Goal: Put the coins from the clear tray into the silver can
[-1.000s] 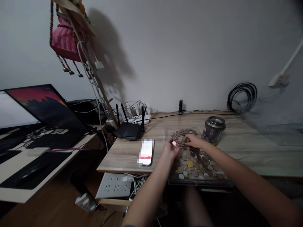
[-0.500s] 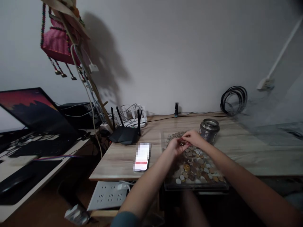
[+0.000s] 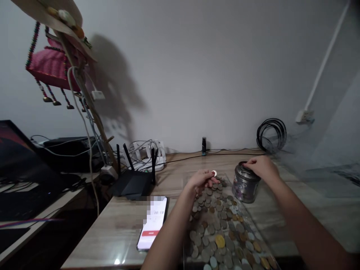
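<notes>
Many mixed coins (image 3: 222,228) lie spread in a clear tray (image 3: 264,245) on the wooden table (image 3: 118,228). My left hand (image 3: 201,182) hovers over the tray's far end and pinches a small silver coin (image 3: 214,173) at its fingertips. A round metal jar (image 3: 245,184) stands just right of the tray's far end. My right hand (image 3: 261,167) rests over the jar's open top, fingers curled; whether it holds a coin is hidden.
A phone (image 3: 153,223) with a lit screen lies left of the tray. Behind it stand a black router (image 3: 132,182) and a white power strip (image 3: 146,157) with cables. A coiled black cable (image 3: 271,133) leans at the wall. A dark laptop (image 3: 17,172) sits far left.
My hands met over the tray, then parted: the right hand moved right onto the jar's top, while the left stayed over the coins with a silver coin. The view dropped closer to the table.
</notes>
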